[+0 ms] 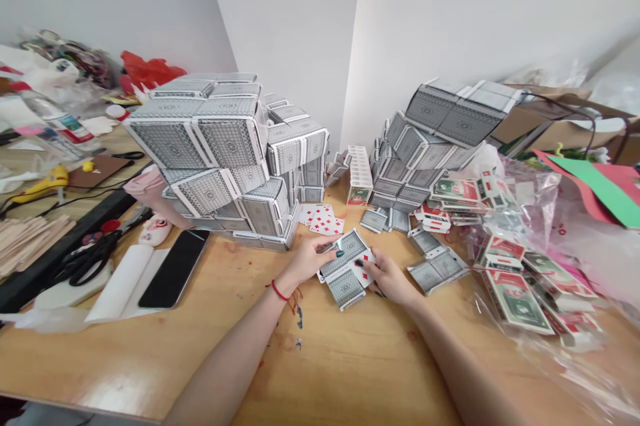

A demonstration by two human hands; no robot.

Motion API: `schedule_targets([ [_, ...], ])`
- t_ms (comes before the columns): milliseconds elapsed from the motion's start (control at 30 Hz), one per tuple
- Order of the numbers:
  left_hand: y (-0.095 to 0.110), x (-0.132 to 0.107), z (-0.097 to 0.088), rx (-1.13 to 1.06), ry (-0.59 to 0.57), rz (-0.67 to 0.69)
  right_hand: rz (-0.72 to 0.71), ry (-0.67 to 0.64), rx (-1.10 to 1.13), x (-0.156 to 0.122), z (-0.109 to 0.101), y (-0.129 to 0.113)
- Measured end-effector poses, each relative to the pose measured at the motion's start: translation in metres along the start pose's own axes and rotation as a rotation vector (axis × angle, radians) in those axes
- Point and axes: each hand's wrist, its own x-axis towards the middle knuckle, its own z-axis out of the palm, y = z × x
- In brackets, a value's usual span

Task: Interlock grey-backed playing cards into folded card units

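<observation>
Both my hands meet at the table's middle on a folded piece of grey-backed playing cards (346,267). My left hand (306,259) pinches its left side, fingers curled over the top card. My right hand (387,277) grips the right side, thumb on a red-pipped card face. A red string bracelet (280,291) circles my left wrist. Just beyond the hands, loose face-up diamond cards (323,218) lie flat on the wooden table (350,359).
A big stack of card cubes (220,153) stands at the left, another pile (430,139) at the right. Card boxes in plastic bags (520,279) fill the right. A black phone (174,267), scissors (90,256) and clutter lie left.
</observation>
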Motion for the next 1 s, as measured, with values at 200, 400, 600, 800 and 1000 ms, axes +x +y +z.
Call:
schedule_targets([
  [200,0.0,0.001,-0.002,-0.058,0.102,-0.016,-0.018,0.034,-0.001,0.003,-0.006,-0.003],
  [400,-0.002,0.0,-0.001,-0.046,0.104,-0.038,-0.017,0.084,0.045,0.007,-0.004,0.005],
  [600,-0.001,-0.001,0.0,-0.059,0.091,-0.024,-0.013,0.094,0.04,0.006,-0.002,0.003],
  [800,0.003,-0.002,0.001,-0.088,0.084,-0.009,-0.006,0.187,0.053,0.004,0.0,0.0],
  [1000,0.009,-0.006,-0.001,-0.256,0.033,-0.176,-0.059,0.235,0.213,0.003,-0.008,-0.006],
])
